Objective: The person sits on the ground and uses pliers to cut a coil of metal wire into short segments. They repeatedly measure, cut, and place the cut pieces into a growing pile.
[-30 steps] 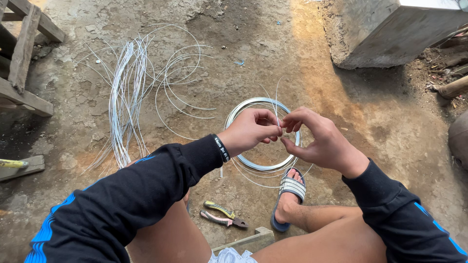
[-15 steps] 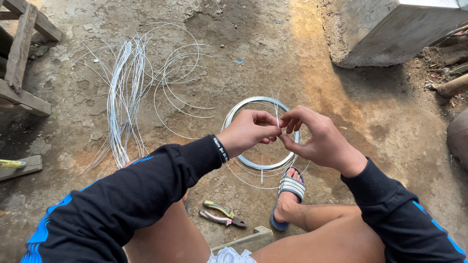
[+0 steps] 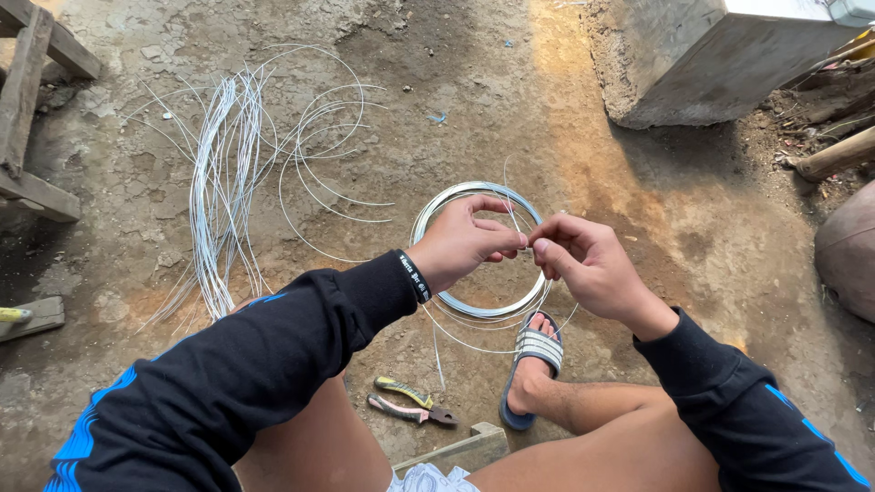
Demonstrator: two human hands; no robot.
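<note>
My left hand [image 3: 465, 241] and my right hand [image 3: 588, 264] meet fingertip to fingertip above a coil of thin silvery wire [image 3: 442, 202] that lies on the dirt ground. Both hands pinch a strand of that wire between thumb and fingers. Loose ends of the wire curve up past my fingers and down toward my foot. I wear black sleeves with blue stripes and a black wristband on the left wrist.
A bundle of cut wire lengths [image 3: 219, 191] and loose wire loops [image 3: 328, 155] lie to the left. Pliers [image 3: 410, 403] rest by my knee, near my sandalled foot [image 3: 533, 364]. Wooden frame [image 3: 36, 100] at left, concrete block [image 3: 720, 55] at upper right.
My hands have stayed together over the coil, with the fingers shifting slightly on the wire. The view has drifted a little.
</note>
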